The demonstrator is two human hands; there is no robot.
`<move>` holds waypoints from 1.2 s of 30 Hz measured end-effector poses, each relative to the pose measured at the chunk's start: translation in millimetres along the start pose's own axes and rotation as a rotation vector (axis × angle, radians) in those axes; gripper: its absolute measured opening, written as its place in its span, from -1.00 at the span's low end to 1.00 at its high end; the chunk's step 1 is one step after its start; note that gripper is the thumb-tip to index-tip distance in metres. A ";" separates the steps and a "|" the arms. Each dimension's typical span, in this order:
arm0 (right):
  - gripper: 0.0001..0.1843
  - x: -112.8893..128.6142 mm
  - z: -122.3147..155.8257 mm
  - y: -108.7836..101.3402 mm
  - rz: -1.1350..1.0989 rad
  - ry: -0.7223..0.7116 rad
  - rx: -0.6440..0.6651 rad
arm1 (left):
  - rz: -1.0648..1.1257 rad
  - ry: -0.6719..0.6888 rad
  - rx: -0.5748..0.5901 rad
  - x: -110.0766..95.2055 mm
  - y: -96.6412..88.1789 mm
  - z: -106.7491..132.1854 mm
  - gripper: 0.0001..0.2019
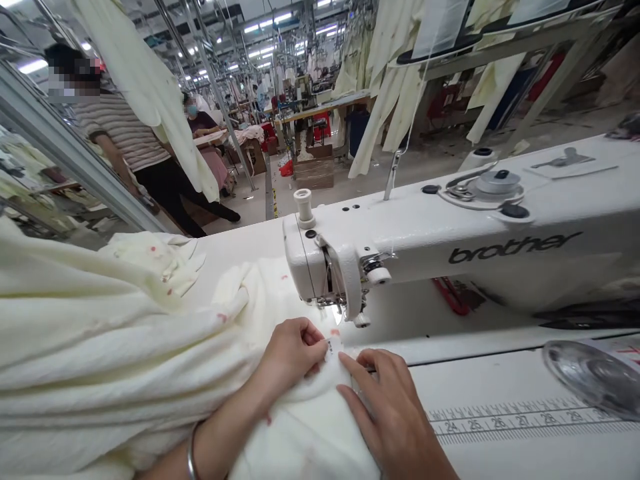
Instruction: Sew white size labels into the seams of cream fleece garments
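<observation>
A small white label (330, 348) with dark print lies on pale cream fabric (165, 340) just in front of the needle area of a white sewing machine (425, 233). My left hand (295, 350) pinches the label's left edge between thumb and fingers. To the right, my right hand (383, 393) rests with thumb and index finger apart, fingertips touching the fabric's edge beside the label. Small reddish marks dot the fabric, which passes under the machine head and heaps up on the left.
A printed ruler (500, 421) runs along the table's front edge, near a clear round dish (593, 377). Scissors with red handles (450, 297) lie behind the machine arm. Cream garment pieces (150, 93) hang beyond the table. A person in a striped top (125, 127) stands at the left.
</observation>
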State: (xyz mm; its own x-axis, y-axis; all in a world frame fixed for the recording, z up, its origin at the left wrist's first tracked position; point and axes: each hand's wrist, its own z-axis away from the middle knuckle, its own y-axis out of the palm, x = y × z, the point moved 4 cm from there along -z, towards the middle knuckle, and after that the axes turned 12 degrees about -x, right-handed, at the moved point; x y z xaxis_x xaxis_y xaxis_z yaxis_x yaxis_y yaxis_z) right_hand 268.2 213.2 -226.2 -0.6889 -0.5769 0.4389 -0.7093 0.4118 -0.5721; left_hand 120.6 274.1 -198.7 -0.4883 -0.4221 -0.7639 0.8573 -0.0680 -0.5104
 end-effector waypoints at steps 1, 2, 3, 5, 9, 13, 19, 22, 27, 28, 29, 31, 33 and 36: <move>-0.71 -0.1 -0.2 0.1 -0.002 0.000 -0.001 | 0.009 -0.007 0.008 0.6 0.0 -0.7 -0.95; -0.71 -0.2 -0.3 0.1 -0.001 0.003 -0.002 | 0.017 -0.012 0.014 1.0 -0.1 -1.2 -0.94; -0.71 -0.2 -0.3 0.1 -0.002 0.006 -0.001 | 0.024 -0.014 0.017 1.4 -0.3 -1.6 -0.94; -0.71 0.0 0.1 -0.3 -0.005 0.010 0.000 | 0.030 -0.012 0.017 2.2 -0.8 -2.0 -0.94; -0.71 0.5 1.1 -1.0 -0.009 0.020 -0.001 | 0.029 0.003 0.016 3.7 -0.7 -2.5 -0.94; -0.71 0.6 0.4 -0.8 -0.002 0.007 -0.012 | 0.014 0.017 0.009 3.7 -0.4 -2.6 -0.95; -0.73 1.0 -1.6 -1.3 0.005 0.007 -0.024 | -0.089 0.065 -0.018 -0.7 2.2 -1.2 -0.94; -0.75 3.9 -5.0 -3.4 0.011 -0.002 -0.047 | -0.188 0.141 -0.086 -5.7 -3.2 5.1 -0.96; -0.76 6.6 -9.8 -6.2 0.010 -0.010 -0.065 | -0.494 0.618 -0.117 -14.1 -20.9 37.7 -0.71; -0.76 6.5 -10.1 -6.4 0.012 -0.010 -0.065 | -0.562 0.752 -0.074 -13.3 -21.7 45.9 -0.69; -0.76 6.4 -10.2 -6.7 0.013 -0.010 -0.069 | -0.618 0.872 -0.030 -11.1 -21.9 53.2 -0.67; -0.75 6.2 -10.3 -7.3 0.013 -0.006 -0.081 | -0.705 1.038 0.035 -4.6 -20.9 62.5 -0.60; -0.75 6.4 -10.4 -7.7 0.014 -0.002 -0.089 | -0.784 1.152 0.064 1.3 -18.5 65.3 -0.51; -0.75 7.5 -10.3 -7.9 0.010 -0.004 -0.090 | -0.848 1.219 0.067 6.0 -15.4 62.1 -0.46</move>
State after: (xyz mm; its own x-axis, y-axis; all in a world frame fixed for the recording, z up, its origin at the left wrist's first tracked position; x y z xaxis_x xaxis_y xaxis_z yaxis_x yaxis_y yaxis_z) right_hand 267.1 212.9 -211.2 -0.6956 -0.5751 0.4306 -0.7130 0.4789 -0.5121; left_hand 114.6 216.5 -170.9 -0.6379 0.7599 -0.1249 0.2430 0.0447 -0.9690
